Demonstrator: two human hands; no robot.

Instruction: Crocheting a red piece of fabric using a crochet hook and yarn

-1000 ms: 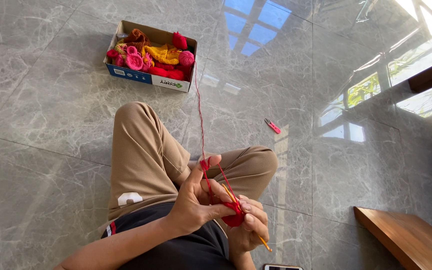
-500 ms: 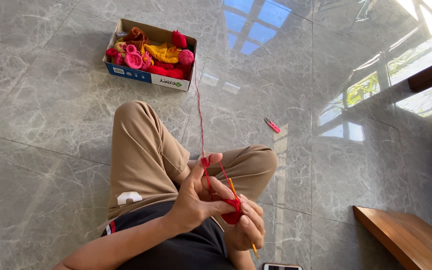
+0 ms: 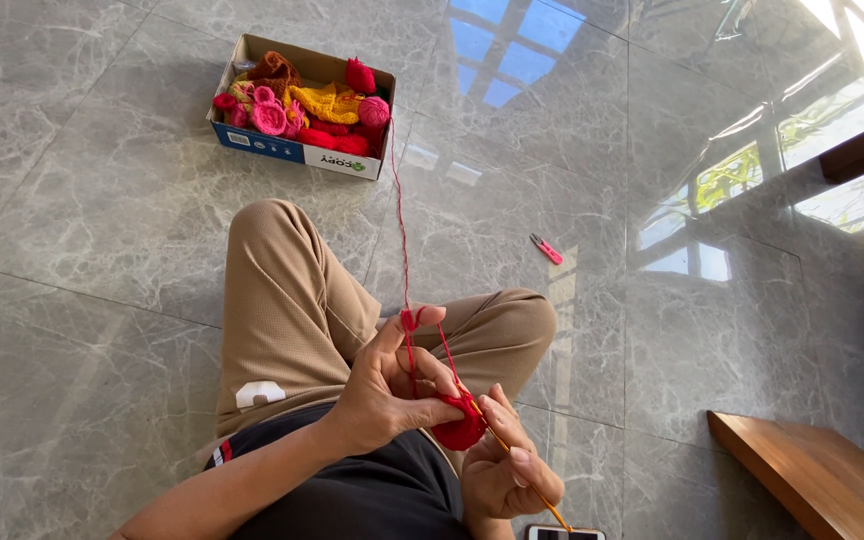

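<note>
Red yarn [image 3: 399,230] running taut from box [image 3: 297,152] beyond left hand [image 3: 387,390], looping its raised finger for tension, pinching crochet piece [image 3: 459,430]; right hand [image 3: 507,470] gripping hook [image 3: 512,460].

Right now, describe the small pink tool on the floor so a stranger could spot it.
Start at the cardboard box of yarn on the grey marble floor. Go right, past the red strand. The pink snips lie alone on bare tile, the only loose pink item outside the box.

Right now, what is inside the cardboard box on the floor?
The cardboard box holds pink, red, yellow and brown yarn pieces; a red strand runs toward it. Anything beneath them is covered.
</note>
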